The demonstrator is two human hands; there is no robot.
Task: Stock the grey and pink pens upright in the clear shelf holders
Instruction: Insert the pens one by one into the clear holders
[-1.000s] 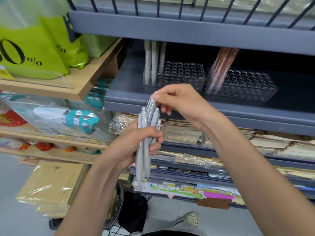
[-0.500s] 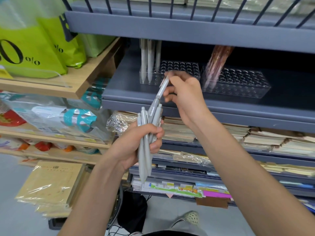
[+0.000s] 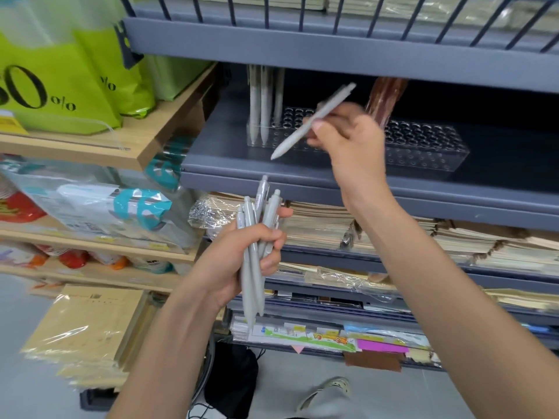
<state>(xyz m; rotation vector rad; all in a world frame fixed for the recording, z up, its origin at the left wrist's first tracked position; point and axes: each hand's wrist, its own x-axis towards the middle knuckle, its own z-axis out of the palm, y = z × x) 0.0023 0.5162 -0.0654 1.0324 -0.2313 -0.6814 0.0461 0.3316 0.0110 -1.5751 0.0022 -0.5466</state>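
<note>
Grey pens (image 3: pixel 264 110): three stand upright, one pinched.

Grey metal shelf (image 3: pixel 230 164): two clear holders stand on it side by side, set back from the front lip. Left clear holder (image 3: pixel 295 114) has three grey pens (image 3: pixel 264 101) upright at its left end. Right clear holder (image 3: pixel 423 146) has a bunch of pink pens (image 3: pixel 384 98) at its left end, leaning. Next shelf down carries notebook stacks (image 3: pixel 317 225). Wooden shelf (image 3: pixel 145 140) to the left carries green bags (image 3: pixel 60 86).
</note>
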